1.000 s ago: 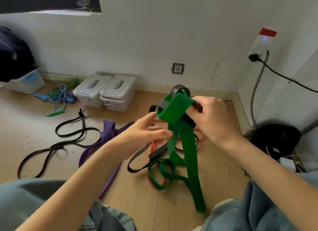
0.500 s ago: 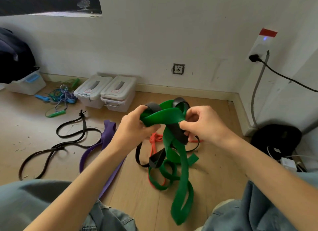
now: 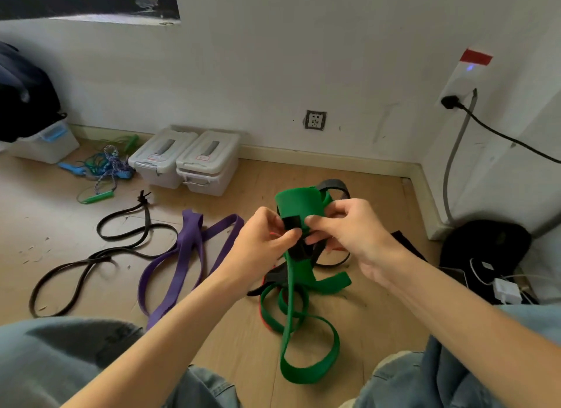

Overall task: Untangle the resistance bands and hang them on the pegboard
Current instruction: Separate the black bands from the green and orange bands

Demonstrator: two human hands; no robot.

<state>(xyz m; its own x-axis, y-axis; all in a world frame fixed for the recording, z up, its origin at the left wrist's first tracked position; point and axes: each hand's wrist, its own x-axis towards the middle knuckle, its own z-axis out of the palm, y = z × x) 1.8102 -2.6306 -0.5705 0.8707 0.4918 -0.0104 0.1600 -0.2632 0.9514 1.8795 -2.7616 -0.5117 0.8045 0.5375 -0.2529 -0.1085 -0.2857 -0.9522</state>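
A knot of resistance bands hangs above the wooden floor in front of me. The wide green band arches over the top and trails down in loops toward my knees. A black band crosses it at the knot. My left hand pinches the black band from the left. My right hand pinches the knot from the right, fingertips almost touching the left ones. An orange band peeks out under the green loops. A purple band and a thin black band lie loose on the floor to the left. No pegboard is in view.
Two lidded plastic boxes stand by the wall. Skipping ropes lie left of them, beside another box under a dark bag. A black bag and chargers fill the right corner. My knees in jeans frame the bottom.
My hands have closed in on the knot; the left hand moved right from the green band's left end onto the black band. The green loop now stands taller above my fingers.
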